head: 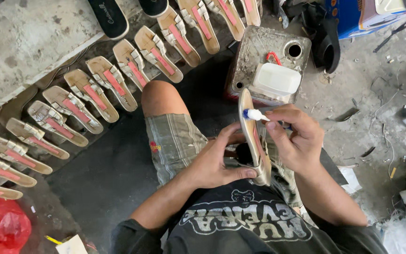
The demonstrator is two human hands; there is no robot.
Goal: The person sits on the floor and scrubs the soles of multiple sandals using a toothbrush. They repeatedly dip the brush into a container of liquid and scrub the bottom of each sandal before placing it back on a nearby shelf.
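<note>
Head view: gritty, perhaps concrete floor [353, 127].

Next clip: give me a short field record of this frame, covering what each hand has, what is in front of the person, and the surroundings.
left hand: left hand holds a sandal on edge at the heel end
right hand: right hand holds a small brush, its white tip on the sandal's sole
in front: grimy metal can with a white tub on top
left side: row of sandals with pink insoles, curved along the floor
corner: red bag
</note>
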